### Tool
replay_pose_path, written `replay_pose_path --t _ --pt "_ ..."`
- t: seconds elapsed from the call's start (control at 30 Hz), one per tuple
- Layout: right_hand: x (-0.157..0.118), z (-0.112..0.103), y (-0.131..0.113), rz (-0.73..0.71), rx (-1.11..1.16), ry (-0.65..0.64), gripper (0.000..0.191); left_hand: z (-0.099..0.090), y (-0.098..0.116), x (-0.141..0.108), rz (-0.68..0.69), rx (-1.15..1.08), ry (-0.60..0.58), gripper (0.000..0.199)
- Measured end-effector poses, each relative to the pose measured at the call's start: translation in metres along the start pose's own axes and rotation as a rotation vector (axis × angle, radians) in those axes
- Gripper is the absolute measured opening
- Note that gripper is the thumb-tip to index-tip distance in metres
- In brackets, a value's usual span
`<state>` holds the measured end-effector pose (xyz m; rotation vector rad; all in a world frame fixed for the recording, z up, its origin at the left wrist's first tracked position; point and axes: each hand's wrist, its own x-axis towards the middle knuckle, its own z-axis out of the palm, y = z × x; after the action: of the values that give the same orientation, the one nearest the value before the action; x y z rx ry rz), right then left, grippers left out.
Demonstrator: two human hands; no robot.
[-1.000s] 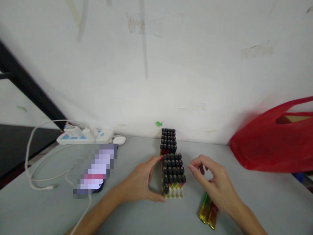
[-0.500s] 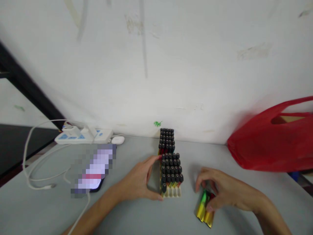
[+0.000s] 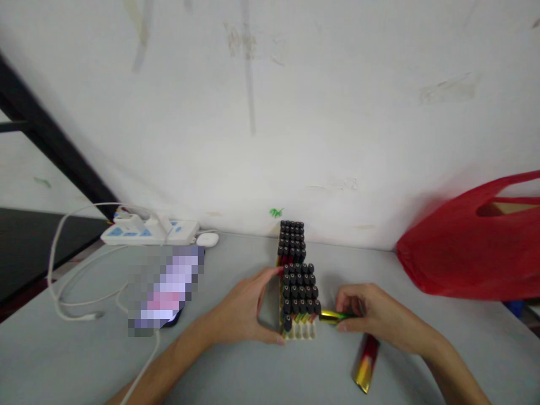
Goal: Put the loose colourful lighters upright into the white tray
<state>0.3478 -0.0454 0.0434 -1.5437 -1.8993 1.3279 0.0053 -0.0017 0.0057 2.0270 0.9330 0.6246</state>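
Observation:
A pale slotted tray (image 3: 301, 332) stands on the grey table, with rows of upright black-topped batteries (image 3: 299, 292) filling all but its near slots. My left hand (image 3: 242, 309) holds the tray's left side, thumb at the near corner and index finger farther back. To the right, my right hand (image 3: 371, 315) pinches a gold-and-green battery (image 3: 331, 316); its gold end points left, close to the tray. A red-and-gold battery (image 3: 366, 368) lies on the table below that hand, partly hidden by it.
Behind the tray, against the wall, stands another block of black-topped batteries (image 3: 292, 236). A phone (image 3: 172, 287), white cables and a power strip (image 3: 149, 232) lie at left, beside a small white case (image 3: 207, 240). A red bag (image 3: 472, 253) sits at right.
My right hand has picked up the green-and-gold battery and carried it left, turning it sideways toward the tray. The red-and-gold one stays on the table. My left hand keeps its hold.

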Motion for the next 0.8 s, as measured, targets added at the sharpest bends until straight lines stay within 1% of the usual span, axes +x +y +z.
replay_pose_path --t 0.1,0.17,0.33,0.47,0.53,0.67,0.8 --pt "0.0 -0.001 -0.006 -0.081 0.024 0.062 0.025 -0.001 0.002 0.001 0.048 -0.013 0.013 0.127" --pt "0.001 -0.001 -0.011 -0.12 0.03 0.107 0.031 -0.001 0.002 0.001 0.057 -0.014 0.018 0.126" --pt "0.006 0.003 -0.019 -0.149 0.138 0.239 0.044 -0.001 -0.001 -0.001 0.053 0.011 0.006 0.135" --pt "0.009 0.013 -0.021 -0.193 0.159 0.353 0.051 0.002 -0.005 0.0 0.065 -0.009 0.024 0.138" --pt "0.011 0.021 -0.023 -0.182 0.239 0.346 0.055 0.003 -0.006 0.0 0.068 -0.008 0.031 0.138" --pt "0.012 0.037 -0.027 -0.132 0.49 0.242 0.053 0.004 -0.002 0.0 0.06 0.018 0.035 0.137" --pt "0.011 0.046 -0.032 -0.084 0.631 0.23 0.054 0.003 0.004 0.001 0.005 0.05 0.014 0.139"
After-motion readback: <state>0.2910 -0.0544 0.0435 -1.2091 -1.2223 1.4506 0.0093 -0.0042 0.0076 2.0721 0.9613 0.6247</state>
